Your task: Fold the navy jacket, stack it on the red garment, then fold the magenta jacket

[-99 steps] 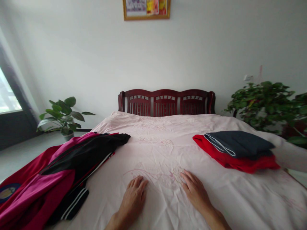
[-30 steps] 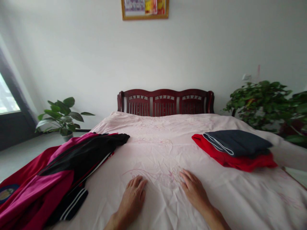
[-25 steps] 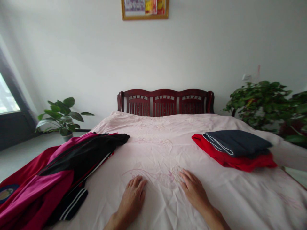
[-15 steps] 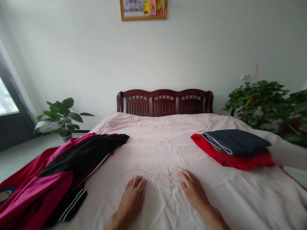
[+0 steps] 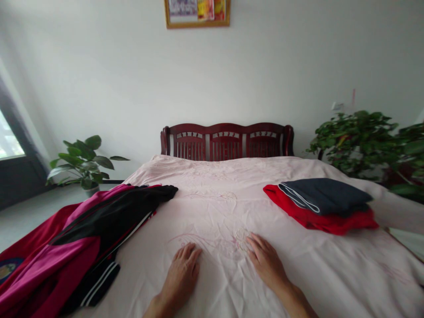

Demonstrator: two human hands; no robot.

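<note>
- My left hand (image 5: 180, 276) lay palm down at 11 o'clock on a pale pink embroidered bedspread (image 5: 212, 212), its fingers slightly spread and pinching nothing.
- My right hand (image 5: 266, 265) lay palm down at 1 o'clock, its fingers spread, with the fingertips (image 5: 253, 243) just beside a cream embroidered flower (image 5: 243, 240). It gripped nothing.
- My 2 hands were apart, with the rumpled bedspread between them.
- At 10 o'clock, a magenta, crimson and black zip jacket (image 5: 109, 216) lay heaped over the bed's edge.
- At 2 o'clock, a folded navy garment with white piping (image 5: 324, 196) sat on a folded red garment (image 5: 331, 225).
- At 12 o'clock, a carved dark red wooden headboard (image 5: 188, 148) stood against the wall, below a gold-framed picture (image 5: 197, 13).
- A broad-leaved potted plant (image 5: 81, 161) stood on the floor at 11 o'clock, and a bushy green plant (image 5: 354, 141) stood at 1 o'clock.
</note>
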